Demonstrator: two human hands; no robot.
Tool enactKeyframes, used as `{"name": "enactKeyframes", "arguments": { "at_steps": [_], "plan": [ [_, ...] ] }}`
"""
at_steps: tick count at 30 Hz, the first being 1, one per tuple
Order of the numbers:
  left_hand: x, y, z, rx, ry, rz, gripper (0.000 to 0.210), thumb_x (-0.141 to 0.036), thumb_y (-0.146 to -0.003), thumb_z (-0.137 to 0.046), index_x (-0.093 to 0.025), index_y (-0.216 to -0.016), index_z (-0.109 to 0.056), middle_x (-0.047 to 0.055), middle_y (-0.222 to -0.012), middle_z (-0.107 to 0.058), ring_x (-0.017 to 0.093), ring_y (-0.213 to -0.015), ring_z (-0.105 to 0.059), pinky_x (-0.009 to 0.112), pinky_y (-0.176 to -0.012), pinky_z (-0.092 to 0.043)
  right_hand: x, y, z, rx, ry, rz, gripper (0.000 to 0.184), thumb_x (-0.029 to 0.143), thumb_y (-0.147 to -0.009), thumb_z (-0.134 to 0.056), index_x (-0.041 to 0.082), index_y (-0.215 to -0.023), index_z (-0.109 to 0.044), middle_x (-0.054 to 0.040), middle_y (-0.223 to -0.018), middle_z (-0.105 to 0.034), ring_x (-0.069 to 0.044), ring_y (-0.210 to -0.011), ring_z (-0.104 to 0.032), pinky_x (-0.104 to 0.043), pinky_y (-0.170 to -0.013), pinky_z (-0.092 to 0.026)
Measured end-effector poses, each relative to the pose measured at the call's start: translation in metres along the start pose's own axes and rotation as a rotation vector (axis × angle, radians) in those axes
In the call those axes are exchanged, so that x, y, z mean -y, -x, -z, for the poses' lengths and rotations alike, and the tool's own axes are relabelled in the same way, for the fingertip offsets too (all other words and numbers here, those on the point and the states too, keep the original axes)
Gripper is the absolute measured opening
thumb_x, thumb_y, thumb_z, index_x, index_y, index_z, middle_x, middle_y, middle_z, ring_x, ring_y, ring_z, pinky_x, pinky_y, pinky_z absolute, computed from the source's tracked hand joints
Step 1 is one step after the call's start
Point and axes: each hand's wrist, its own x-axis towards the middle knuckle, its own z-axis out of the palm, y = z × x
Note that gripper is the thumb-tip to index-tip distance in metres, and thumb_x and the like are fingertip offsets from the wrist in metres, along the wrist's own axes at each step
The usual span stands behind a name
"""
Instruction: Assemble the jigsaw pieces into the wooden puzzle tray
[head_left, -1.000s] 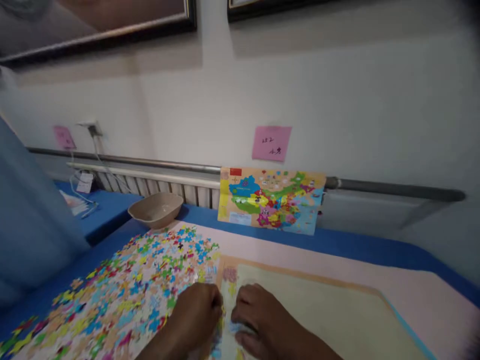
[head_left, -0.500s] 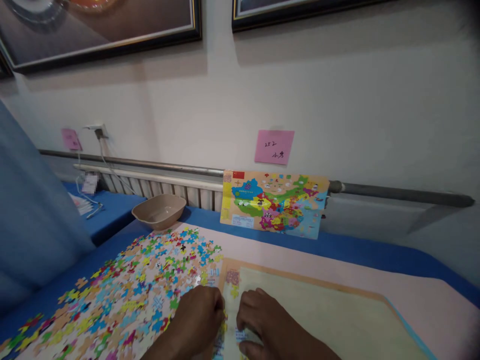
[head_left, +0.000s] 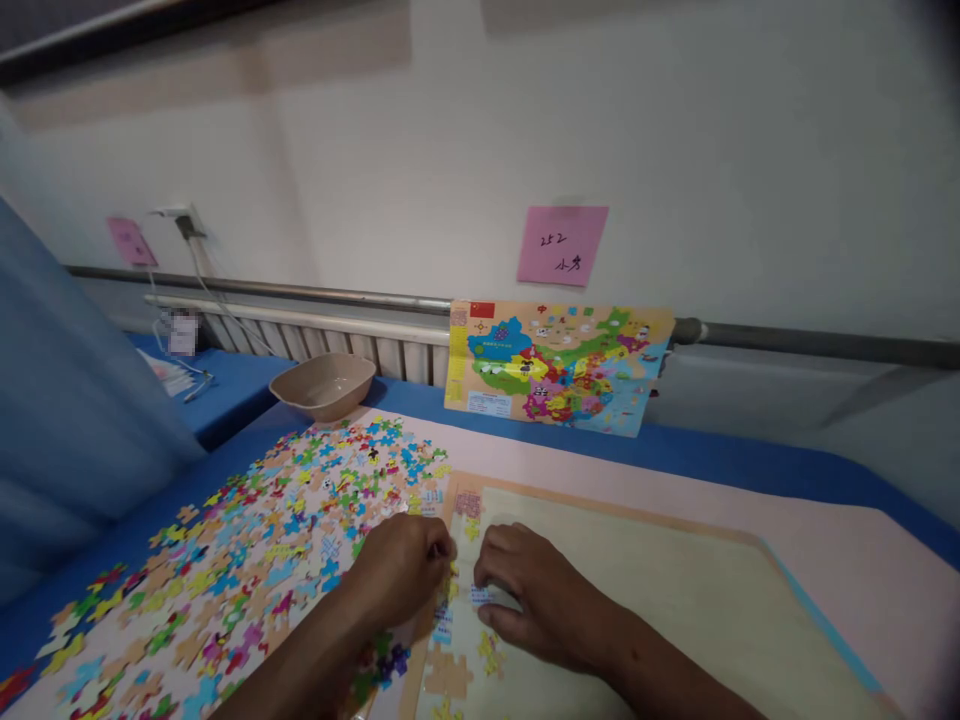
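Note:
My left hand [head_left: 409, 565] is closed in a pinch over the left border of the jigsaw board [head_left: 637, 600]; what its fingertips hold is hidden. Just across from it, my right hand [head_left: 529, 590] curls over the board's pale inner area. A small blue-and-white printed puzzle piece [head_left: 478, 596] shows between its thumb and fingers. Several joined orange pieces [head_left: 448, 672] lie along the lower left border, with yellow pieces [head_left: 489, 652] nearby. Above my hands, a pinkish printed square [head_left: 469, 503] marks the board's upper left corner.
Loose puzzle pieces [head_left: 247, 560] spread widely to the left. Behind them stands a beige bowl [head_left: 326, 385]. A colourful map picture [head_left: 559, 368] leans on the wall rail, below a pink note [head_left: 562, 245]. A blue curtain [head_left: 67, 420] hangs at far left.
My view has tilted downward, so the board and bowl sit higher in the picture and more of my forearms shows. Both hands keep nearly the same pose over the board's left side.

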Motion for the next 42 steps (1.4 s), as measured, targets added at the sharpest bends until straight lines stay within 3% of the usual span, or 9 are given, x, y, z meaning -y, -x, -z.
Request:
{"name": "enactKeyframes", "arguments": {
  "at_steps": [9, 17, 23, 26, 29, 31, 36, 39, 42],
  "plan": [
    [-0.006, 0.011, 0.008, 0.054, -0.115, -0.083, 0.022, -0.020, -0.084, -0.057, -0.027, -0.086, -0.077, 0.002, -0.090, -0.079, 0.022, -0.088, -0.071, 0.030, -0.072, -0.039, 0.003, -0.001, 0.002, -0.006, 0.020, 0.014, 0.019, 0.020, -0.085, -0.077, 0.021, -0.096, -0.061, -0.0023, -0.097, -0.064, -0.021, -0.092, -0.055, -0.035, -0.082, -0.036],
    [0.002, 0.054, -0.002, 0.132, -0.239, -0.153, 0.019, -0.018, -0.089, -0.053, -0.024, -0.079, -0.067, 0.003, -0.087, -0.074, 0.021, -0.081, -0.069, 0.031, -0.067, -0.036, 0.004, -0.002, 0.004, 0.017, 0.045, 0.021, 0.013, 0.026, -0.091, -0.072, 0.020, -0.096, -0.062, -0.0047, -0.097, -0.065, -0.021, -0.091, -0.056, -0.036, -0.083, -0.038],
    [-0.008, 0.072, -0.006, 0.201, -0.166, -0.136, 0.022, -0.021, -0.096, -0.052, -0.023, -0.078, -0.063, 0.003, -0.090, -0.074, 0.020, -0.084, -0.069, 0.031, -0.069, -0.038, 0.002, -0.002, 0.004, 0.017, 0.029, 0.034, 0.013, 0.029, -0.093, -0.073, 0.020, -0.096, -0.063, -0.0045, -0.098, -0.065, -0.021, -0.091, -0.056, -0.035, -0.082, -0.038],
    [-0.002, 0.075, -0.004, 0.146, -0.097, -0.145, 0.024, -0.019, -0.095, -0.054, -0.023, -0.073, -0.062, 0.001, -0.084, -0.073, 0.018, -0.080, -0.067, 0.030, -0.069, -0.039, 0.003, -0.002, 0.004, 0.016, 0.026, 0.039, 0.010, 0.027, -0.093, -0.071, 0.021, -0.093, -0.063, -0.0039, -0.095, -0.064, -0.020, -0.090, -0.055, -0.035, -0.081, -0.037],
    [0.010, 0.074, 0.013, -0.050, 0.028, -0.182, 0.018, -0.014, -0.089, -0.057, -0.024, -0.077, -0.067, -0.001, -0.080, -0.073, 0.017, -0.079, -0.067, 0.027, -0.069, -0.041, 0.005, -0.003, 0.006, -0.056, 0.011, -0.010, 0.012, 0.025, -0.094, -0.068, 0.021, -0.087, -0.059, -0.0034, -0.090, -0.063, -0.019, -0.085, -0.054, -0.035, -0.078, -0.038],
    [0.012, 0.072, 0.039, -0.240, 0.112, -0.251, 0.020, -0.014, -0.092, -0.056, -0.024, -0.085, -0.072, -0.002, -0.081, -0.074, 0.015, -0.077, -0.068, 0.026, -0.069, -0.044, 0.007, -0.003, 0.007, -0.132, -0.005, -0.028, 0.014, 0.026, -0.096, -0.062, 0.021, -0.084, -0.057, -0.0036, -0.087, -0.062, -0.019, -0.083, -0.053, -0.035, -0.076, -0.039],
    [-0.004, 0.073, 0.130, -1.170, 0.442, -0.470, 0.011, -0.015, -0.092, -0.067, -0.022, -0.084, -0.071, -0.006, -0.070, -0.068, 0.009, -0.061, -0.059, 0.023, -0.056, -0.042, 0.005, -0.006, 0.008, -0.185, -0.020, -0.031, 0.023, 0.028, -0.103, -0.048, 0.023, -0.083, -0.058, -0.0043, -0.081, -0.062, -0.020, -0.077, -0.056, -0.036, -0.071, -0.042],
    [-0.010, 0.080, 0.173, -1.359, 0.575, -0.678, 0.019, -0.008, -0.095, -0.061, -0.020, -0.081, -0.067, -0.008, -0.064, -0.062, 0.007, -0.051, -0.052, 0.024, -0.046, -0.038, 0.001, -0.009, 0.005, -0.175, -0.040, -0.022, 0.024, 0.036, -0.104, -0.051, 0.024, -0.084, -0.060, -0.0044, -0.080, -0.063, -0.020, -0.073, -0.058, -0.036, -0.067, -0.044],
    [-0.008, 0.097, 0.195, -1.522, 0.491, -0.636, 0.025, -0.008, -0.103, -0.053, -0.019, -0.082, -0.061, -0.008, -0.071, -0.061, 0.005, -0.053, -0.052, 0.024, -0.044, -0.034, -0.001, -0.012, 0.002, -0.173, -0.042, -0.013, 0.026, 0.039, -0.104, -0.051, 0.025, -0.084, -0.061, -0.0049, -0.080, -0.064, -0.021, -0.071, -0.059, -0.036, -0.065, -0.046]
  ]
}}
